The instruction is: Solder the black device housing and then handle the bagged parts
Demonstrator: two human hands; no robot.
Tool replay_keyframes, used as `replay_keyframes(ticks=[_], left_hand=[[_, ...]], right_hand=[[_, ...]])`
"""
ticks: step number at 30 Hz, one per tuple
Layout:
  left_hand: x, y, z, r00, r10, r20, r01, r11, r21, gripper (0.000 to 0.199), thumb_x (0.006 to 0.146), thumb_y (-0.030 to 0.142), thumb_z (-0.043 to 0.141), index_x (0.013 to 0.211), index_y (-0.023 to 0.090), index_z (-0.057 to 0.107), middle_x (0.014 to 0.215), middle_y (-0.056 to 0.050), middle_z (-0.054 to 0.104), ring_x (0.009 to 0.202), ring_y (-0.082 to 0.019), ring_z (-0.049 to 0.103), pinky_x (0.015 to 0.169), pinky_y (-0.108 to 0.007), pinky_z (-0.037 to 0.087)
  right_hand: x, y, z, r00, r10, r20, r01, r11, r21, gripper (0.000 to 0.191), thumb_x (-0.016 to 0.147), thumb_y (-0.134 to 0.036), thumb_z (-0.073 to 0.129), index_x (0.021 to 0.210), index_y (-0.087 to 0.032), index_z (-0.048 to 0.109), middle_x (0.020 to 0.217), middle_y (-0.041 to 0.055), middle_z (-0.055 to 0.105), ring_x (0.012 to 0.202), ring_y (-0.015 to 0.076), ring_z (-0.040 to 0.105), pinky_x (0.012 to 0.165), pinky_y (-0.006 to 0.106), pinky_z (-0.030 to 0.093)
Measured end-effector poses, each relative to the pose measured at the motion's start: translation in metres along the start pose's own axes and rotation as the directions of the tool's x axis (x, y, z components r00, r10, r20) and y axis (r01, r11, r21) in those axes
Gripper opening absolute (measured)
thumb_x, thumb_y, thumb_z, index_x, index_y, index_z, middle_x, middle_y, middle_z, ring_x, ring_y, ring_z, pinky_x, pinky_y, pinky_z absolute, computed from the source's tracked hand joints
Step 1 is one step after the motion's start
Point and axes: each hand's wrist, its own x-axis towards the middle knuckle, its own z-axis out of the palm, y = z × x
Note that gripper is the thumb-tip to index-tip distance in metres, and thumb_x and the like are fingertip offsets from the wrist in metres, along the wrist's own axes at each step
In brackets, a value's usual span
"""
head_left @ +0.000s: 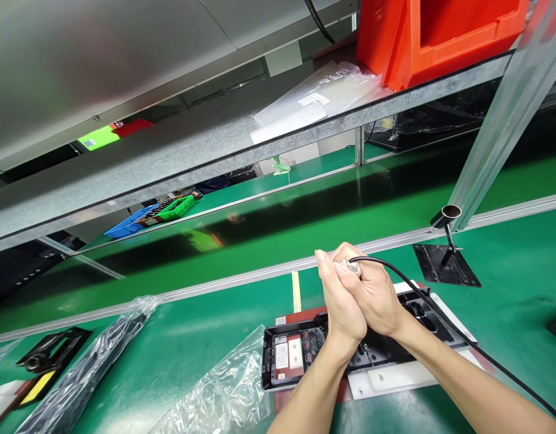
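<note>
A pale corded piece (pixel 353 267) is clasped between the closed left hand (pixel 343 307) and right hand (pixel 382 298); beneath them, the black housing (pixel 377 352) is laid crosswise, its long axis extending past both.

Blk housing (pixel 381 351), open side up, on red/wht fixture (pixel 408 376), corded tool (pixel 354 267) above, mostly hidden, blk cable (pixel 415 287) to lower rt

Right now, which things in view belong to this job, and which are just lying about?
Apparently in use:
- pale, black-corded tool, mostly hidden by left hand and right hand
- long black plastic housing
- white-and-red fixture beneath

Probably just lying about:
- crumpled clear plastic bag
- plastic-wrapped black parts
- orange-red plastic bin
</note>
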Motion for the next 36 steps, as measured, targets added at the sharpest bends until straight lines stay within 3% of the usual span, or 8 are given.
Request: replay_keyframes(ticks=[3,17,23,36], left_hand=[[0.0001,0.0011,-0.0009,0.997,0.051,0.061,-0.054,0.997,0.046,0.065,0.109,0.056,0.013,0.071,0.021,0.052,0.074,-0.002,0.054,0.073,-0.016,0.049,0.076,-0.031,0.041],[0.0002,-0.0002,-0.0001,0.998,0.051,0.047,-0.05,0.999,-0.008,0.065,0.109,0.057,0.016,0.069,0.021,0.051,0.071,-0.001,0.052,0.07,-0.016,0.046,0.073,-0.031,0.038],[-0.0002,-0.0016,-0.0008,0.997,0.052,0.055,-0.052,0.999,0.012,0.063,0.111,0.051,0.012,0.07,0.02,0.05,0.072,-0.001,0.051,0.071,-0.016,0.045,0.076,-0.03,0.038],[-0.0007,-0.0003,-0.0032,0.996,0.081,0.033,-0.084,0.992,0.096,0.063,0.109,0.058,0.014,0.069,0.021,0.047,0.072,-0.001,0.049,0.07,-0.016,0.044,0.076,-0.031,0.038]], right_hand=[[0.0005,-0.0003,0.0001,1.0,0.004,-0.001,-0.004,1.0,0.001,0.032,0.106,-0.038,0.045,0.081,-0.022,0.055,0.084,0.002,0.059,0.08,0.0176,0.054,0.08,0.035,0.043],[-0.0014,0.003,-0.0006,1.0,0.016,0.007,-0.016,1.0,0.004,0.031,0.106,-0.038,0.046,0.081,-0.022,0.055,0.084,0.0021,0.057,0.081,0.0175,0.051,0.078,0.034,0.039],[-0.0018,0.003,-0.0006,1.0,0.01,0.001,-0.01,1.0,0.02,0.03,0.106,-0.036,0.047,0.08,-0.022,0.055,0.082,0.0,0.055,0.08,0.0155,0.052,0.077,0.032,0.039],[-0.0007,0.0017,0.0,1.0,-0.012,-0.004,0.012,1.0,0.02,0.031,0.106,-0.033,0.047,0.079,-0.022,0.056,0.084,0.0005,0.059,0.081,0.0158,0.054,0.079,0.032,0.041]])
